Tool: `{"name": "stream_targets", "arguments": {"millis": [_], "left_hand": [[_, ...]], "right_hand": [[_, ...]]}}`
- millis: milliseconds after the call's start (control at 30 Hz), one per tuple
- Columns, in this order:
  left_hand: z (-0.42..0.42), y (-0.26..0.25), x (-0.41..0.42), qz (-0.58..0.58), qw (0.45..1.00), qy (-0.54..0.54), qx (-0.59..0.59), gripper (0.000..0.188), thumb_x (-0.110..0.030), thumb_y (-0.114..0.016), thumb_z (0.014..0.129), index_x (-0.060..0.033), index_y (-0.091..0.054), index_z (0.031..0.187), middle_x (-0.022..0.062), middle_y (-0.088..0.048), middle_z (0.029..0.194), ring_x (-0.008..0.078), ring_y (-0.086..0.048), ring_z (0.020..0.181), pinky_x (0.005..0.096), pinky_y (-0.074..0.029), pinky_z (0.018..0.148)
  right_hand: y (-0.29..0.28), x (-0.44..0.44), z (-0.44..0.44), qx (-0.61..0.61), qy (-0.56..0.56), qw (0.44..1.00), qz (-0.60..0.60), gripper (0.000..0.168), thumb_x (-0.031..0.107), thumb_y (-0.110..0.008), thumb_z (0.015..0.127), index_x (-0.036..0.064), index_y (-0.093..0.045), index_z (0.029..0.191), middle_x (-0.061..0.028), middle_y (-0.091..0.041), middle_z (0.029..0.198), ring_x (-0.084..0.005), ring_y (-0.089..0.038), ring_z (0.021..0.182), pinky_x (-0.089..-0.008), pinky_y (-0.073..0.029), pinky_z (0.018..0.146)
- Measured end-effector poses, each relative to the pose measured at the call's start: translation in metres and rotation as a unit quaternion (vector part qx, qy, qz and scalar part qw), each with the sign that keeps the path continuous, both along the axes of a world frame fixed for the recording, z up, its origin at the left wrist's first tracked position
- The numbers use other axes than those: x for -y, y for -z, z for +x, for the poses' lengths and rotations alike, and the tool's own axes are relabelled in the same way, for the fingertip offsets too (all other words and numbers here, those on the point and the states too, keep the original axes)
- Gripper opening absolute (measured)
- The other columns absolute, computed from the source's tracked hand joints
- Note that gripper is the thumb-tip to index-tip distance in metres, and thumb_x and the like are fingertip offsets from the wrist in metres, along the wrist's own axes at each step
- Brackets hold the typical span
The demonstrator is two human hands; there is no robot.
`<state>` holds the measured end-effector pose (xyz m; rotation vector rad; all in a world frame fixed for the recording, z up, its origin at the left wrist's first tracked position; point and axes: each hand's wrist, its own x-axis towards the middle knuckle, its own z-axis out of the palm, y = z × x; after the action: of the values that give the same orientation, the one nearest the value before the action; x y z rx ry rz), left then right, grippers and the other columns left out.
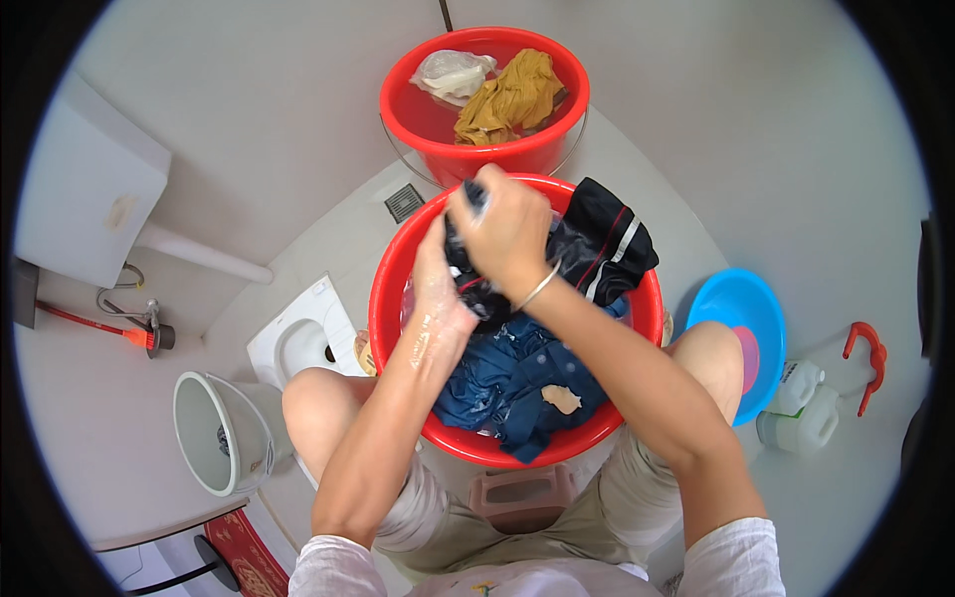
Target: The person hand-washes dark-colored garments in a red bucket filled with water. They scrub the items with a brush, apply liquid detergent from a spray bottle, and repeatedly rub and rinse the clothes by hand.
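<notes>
A wet black garment (pixel 608 231) with red and white stripes is bunched between my hands over a red plastic basin (pixel 388 298). My left hand (pixel 440 280), wet to the forearm, grips its bunched part from the left side. On top, my right hand (pixel 507 227) is clenched on the same garment, slightly blurred, with white suds near the fingers. The striped end hangs over the basin's right rim. Below my hands a soaked blue garment (pixel 500 380) fills the basin, a corner over the front rim. A flat tan piece (pixel 561 398), perhaps soap, lies on it.
Behind stands a red bucket (pixel 485 160) holding water, a mustard cloth (pixel 515 97) and a white bundle (pixel 455 74). Leftward are a squat toilet (pixel 298 317), a floor drain (pixel 404 203) and a grey bucket (pixel 198 433). A blue basin (pixel 772 328) and plastic jugs (pixel 802 425) stand right.
</notes>
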<state>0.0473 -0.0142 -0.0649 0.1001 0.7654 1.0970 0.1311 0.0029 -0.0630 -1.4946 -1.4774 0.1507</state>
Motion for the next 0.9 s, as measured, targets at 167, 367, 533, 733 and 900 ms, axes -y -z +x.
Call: {"name": "stream_targets", "arguments": {"millis": [167, 367, 533, 733, 900], "left_hand": [[-0.031, 0.018, -0.016, 0.048, 0.996, 0.033, -0.069, 0.037, -0.041, -0.048, 0.097, -0.0139, -0.055, 0.073, 0.0022, -0.053, 0.067, 0.018, -0.053, 0.063, 0.0291, -0.046, 0.062], [0.003, -0.011, 0.005, -0.092, 0.979, -0.036, -0.181, 0.035, -0.042, -0.053, 0.095, -0.0081, -0.062, 0.1, 0.0065, -0.066, 0.092, 0.0199, -0.064, 0.081, 0.0349, -0.053, 0.073], [-0.036, 0.031, -0.018, 0.053, 0.997, 0.022, -0.061, 0.03, -0.038, -0.056, 0.091, -0.008, -0.058, 0.086, 0.0043, -0.06, 0.076, 0.0191, -0.059, 0.066, 0.0316, -0.052, 0.065], [-0.013, 0.01, -0.004, -0.019, 0.996, -0.049, -0.072, 0.023, -0.032, -0.058, 0.089, -0.0096, -0.063, 0.087, 0.0045, -0.064, 0.078, 0.0188, -0.063, 0.071, 0.0328, -0.053, 0.063], [-0.031, 0.04, -0.013, 0.172, 0.985, -0.011, 0.024, 0.022, -0.028, -0.053, 0.093, -0.0103, -0.063, 0.084, 0.0048, -0.063, 0.077, 0.0178, -0.06, 0.07, 0.032, -0.051, 0.063]], "right_hand": [[0.0, 0.048, -0.031, -0.004, -0.193, 0.978, 0.075, 0.024, 0.021, -0.072, 0.075, 0.004, -0.055, 0.073, -0.0179, -0.057, 0.068, -0.0355, -0.061, 0.064, -0.0407, -0.047, 0.058], [0.004, 0.017, -0.011, -0.026, -0.03, 0.999, 0.009, 0.025, 0.021, -0.069, 0.076, 0.004, -0.052, 0.07, -0.0194, -0.057, 0.063, -0.039, -0.059, 0.06, -0.045, -0.046, 0.054], [-0.003, 0.038, -0.035, -0.052, -0.141, 0.986, 0.077, 0.023, 0.021, -0.068, 0.077, 0.004, -0.054, 0.071, -0.0191, -0.057, 0.062, -0.0375, -0.06, 0.06, -0.0441, -0.047, 0.055], [0.005, 0.025, -0.021, -0.066, -0.059, 0.996, -0.006, 0.021, 0.022, -0.069, 0.076, 0.006, -0.057, 0.079, -0.0174, -0.061, 0.068, -0.0382, -0.063, 0.065, -0.0483, -0.047, 0.057], [-0.004, 0.036, -0.027, -0.047, -0.092, 0.994, 0.029, 0.023, 0.017, -0.069, 0.075, 0.004, -0.05, 0.071, -0.0177, -0.056, 0.063, -0.0363, -0.06, 0.059, -0.0422, -0.046, 0.054]]}}
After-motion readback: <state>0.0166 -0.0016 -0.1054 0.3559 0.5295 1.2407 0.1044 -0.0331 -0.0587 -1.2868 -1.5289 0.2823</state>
